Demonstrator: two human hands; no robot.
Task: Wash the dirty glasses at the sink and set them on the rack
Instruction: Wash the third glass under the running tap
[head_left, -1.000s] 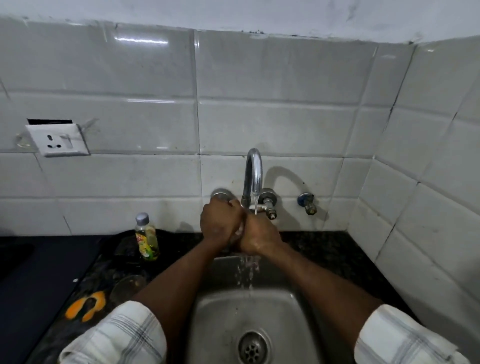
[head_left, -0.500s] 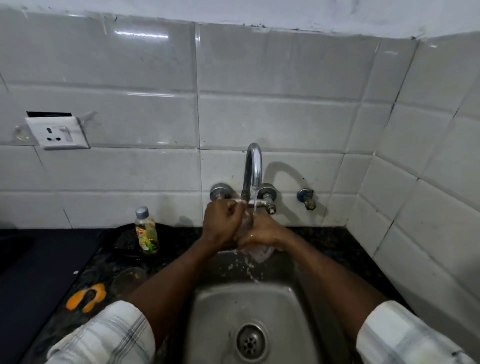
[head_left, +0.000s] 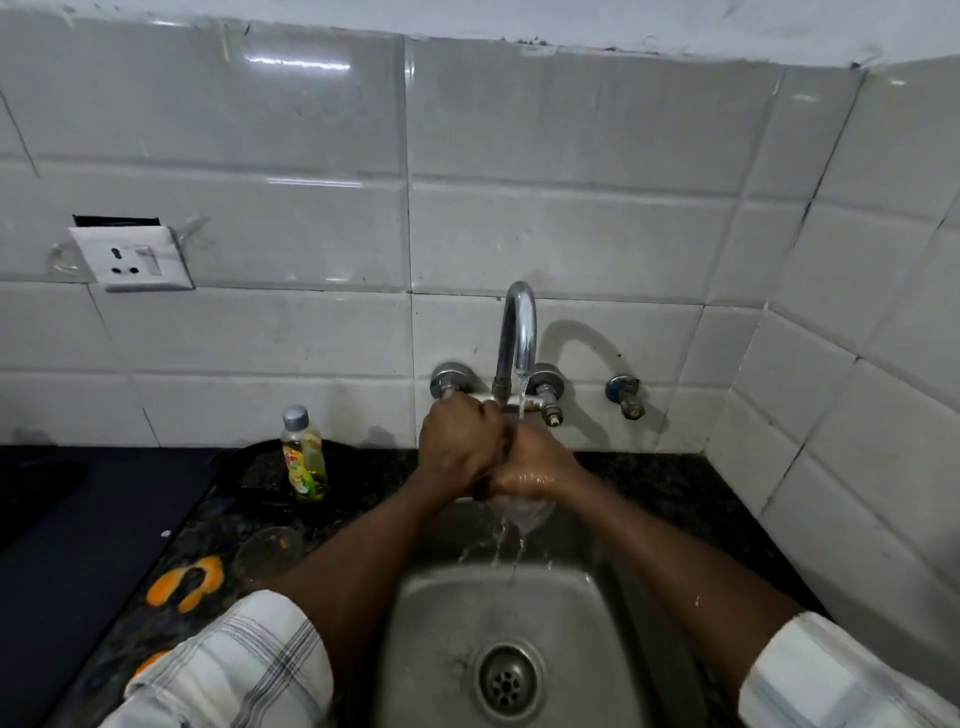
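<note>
A clear glass (head_left: 524, 512) is held under the running tap (head_left: 519, 343) above the steel sink (head_left: 441, 623). My right hand (head_left: 540, 462) grips the glass from the right, wet with water. My left hand (head_left: 460, 449) is curled against the glass's upper part, and its fingers hide the rim. Water streams off the glass bottom into the basin. A second, dirty glass (head_left: 267, 551) stands on the dark counter to the left of the sink. No rack is in view.
A small bottle of yellow dish liquid (head_left: 304, 457) stands on the counter (head_left: 675, 499) by the wall. Orange peel pieces (head_left: 184, 579) lie at the front left. A dark mat (head_left: 78, 519) covers the far left. A wall socket (head_left: 132, 257) sits up left.
Both hands have stayed under the tap with the glass, shifting slightly; the glass bottom now shows below my right hand with water running off it.
</note>
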